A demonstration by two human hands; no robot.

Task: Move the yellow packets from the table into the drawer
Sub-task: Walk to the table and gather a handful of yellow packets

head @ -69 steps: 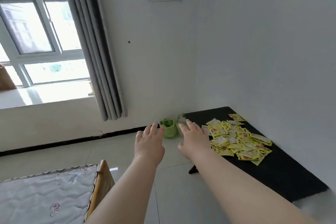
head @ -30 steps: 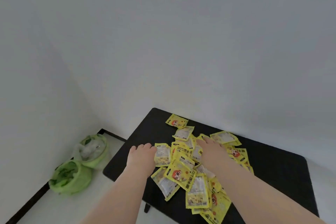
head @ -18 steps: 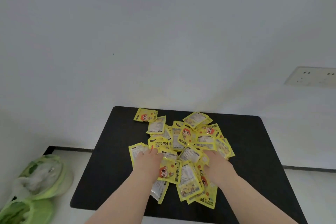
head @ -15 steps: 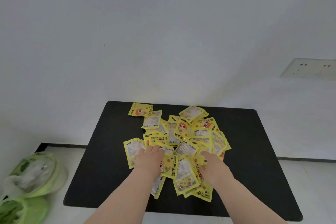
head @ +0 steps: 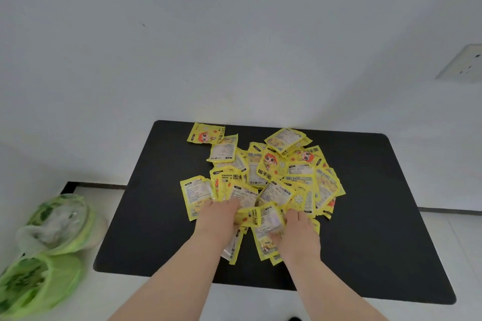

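Note:
Several yellow packets (head: 263, 172) lie in a loose heap on the black table (head: 378, 216) against the white wall. My left hand (head: 218, 219) sits at the heap's near left edge, fingers curled into the packets. My right hand (head: 298, 233) is at the near right edge, fingers curled round a bunch. A few packets (head: 262, 216) are squeezed up between the two hands. One packet (head: 206, 134) lies apart at the far left of the heap. No drawer is in view.
Two green plastic bags (head: 52, 250) sit on the white floor left of the table. A wall socket (head: 464, 64) is at the upper right. Bare black tabletop shows on both sides of the heap.
The view swung from the window to the table. Both hands came down on the near side of the heap and drew together, bunching packets between them.

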